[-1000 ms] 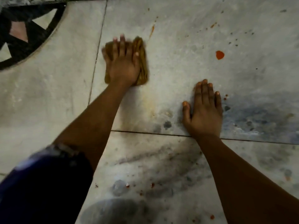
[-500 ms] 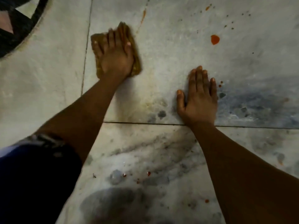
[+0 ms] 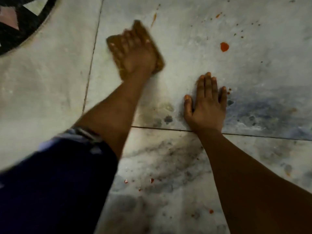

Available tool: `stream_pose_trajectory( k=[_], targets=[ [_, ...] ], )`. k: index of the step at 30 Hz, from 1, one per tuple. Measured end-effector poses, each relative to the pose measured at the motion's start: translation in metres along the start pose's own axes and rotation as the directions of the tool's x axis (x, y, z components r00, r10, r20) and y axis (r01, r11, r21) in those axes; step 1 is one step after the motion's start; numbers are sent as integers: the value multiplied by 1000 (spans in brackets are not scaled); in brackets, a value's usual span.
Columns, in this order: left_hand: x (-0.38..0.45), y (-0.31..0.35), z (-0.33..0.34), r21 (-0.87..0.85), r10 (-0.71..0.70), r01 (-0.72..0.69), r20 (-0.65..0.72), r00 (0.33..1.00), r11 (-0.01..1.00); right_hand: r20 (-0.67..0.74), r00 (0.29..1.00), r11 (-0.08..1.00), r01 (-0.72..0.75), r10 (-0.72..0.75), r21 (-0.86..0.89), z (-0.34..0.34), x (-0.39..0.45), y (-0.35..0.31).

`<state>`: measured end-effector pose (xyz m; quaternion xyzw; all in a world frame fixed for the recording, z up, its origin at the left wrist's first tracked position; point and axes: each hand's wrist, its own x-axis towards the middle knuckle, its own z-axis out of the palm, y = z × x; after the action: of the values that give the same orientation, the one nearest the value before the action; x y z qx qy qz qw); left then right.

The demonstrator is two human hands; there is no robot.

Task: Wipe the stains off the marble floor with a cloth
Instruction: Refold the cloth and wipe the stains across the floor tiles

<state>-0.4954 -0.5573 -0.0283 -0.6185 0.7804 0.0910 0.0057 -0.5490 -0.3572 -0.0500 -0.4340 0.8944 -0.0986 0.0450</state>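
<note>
Cloth pressed under the left hand, stains lying to its right

At far left an inlaid dark pattern [image 3: 20,29] is seen in the marble floor [image 3: 50,73]. The folded brown cloth [image 3: 157,53] is held flat under the left hand [image 3: 136,56], its fingers bent over the cloth's top, so that grip is taken up by the cloth; its long axis runs from upper left to lower right. An orange streak [image 3: 153,19] lies just beyond its far corner. The right hand [image 3: 206,103] is laid flat and empty on the floor, fingers straight. The large red spot [image 3: 224,46] lies further right, nearer the right hand, so a rightward sweep is judged to be called for.
</note>
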Motion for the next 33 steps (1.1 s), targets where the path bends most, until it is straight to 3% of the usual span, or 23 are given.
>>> stream_pose_trajectory(
  k=[3,6,8,10,12,14,15,17,20,22,24,27,29,31,33],
  targets=[
    [-59,28,18,3,253,-253,-17,967,967,-18,1000,1000,3,-3,-10,-2,0,-1],
    [-107,-31,16,26,439,-439,-16,898,898,-19,1000,1000,7,-7,-5,-2,0,0],
    [-89,-71,5,63,404,-402,-37,914,914,-25,1000,1000,10,-10,7,-1,0,0],
    [-50,-83,-2,114,265,-257,-60,962,960,-33,999,1000,5,-5,21,1,-1,1],
    [-11,-62,-5,87,89,-81,-85,992,993,-49,999,1000,10,-9,29,2,-1,1],
    [6,-24,-3,17,-2,2,-48,999,1000,-53,999,1000,12,-10,26,2,-1,0],
    [1,-7,1,-1,27,-27,-26,999,1000,-50,999,1000,10,-9,19,1,-1,0],
    [-30,10,15,-24,242,-243,-44,969,970,-62,998,1000,10,-10,6,0,-1,-1],
    [-102,-32,16,-6,486,-487,-46,873,873,-58,998,1000,14,-13,13,-1,-2,-2],
    [-119,-79,8,17,464,-464,-42,885,886,-57,998,1000,15,-15,10,-1,-2,-1],
    [-97,-109,0,67,357,-353,-61,932,933,-46,999,1000,17,-17,9,1,-2,1],
    [-37,-99,-9,84,142,-135,-87,986,987,-43,999,1000,30,-29,1,2,-2,2],
    [-18,-71,-9,35,86,-84,-64,994,996,-58,998,999,36,-36,-4,1,-2,0],
    [-33,-58,-4,28,210,-209,-38,977,978,-76,996,999,39,-40,-16,-2,-3,-2],
    [-75,-72,2,50,464,-463,-15,886,885,-97,995,999,31,-35,-45,-7,-1,-1]
  ],
)
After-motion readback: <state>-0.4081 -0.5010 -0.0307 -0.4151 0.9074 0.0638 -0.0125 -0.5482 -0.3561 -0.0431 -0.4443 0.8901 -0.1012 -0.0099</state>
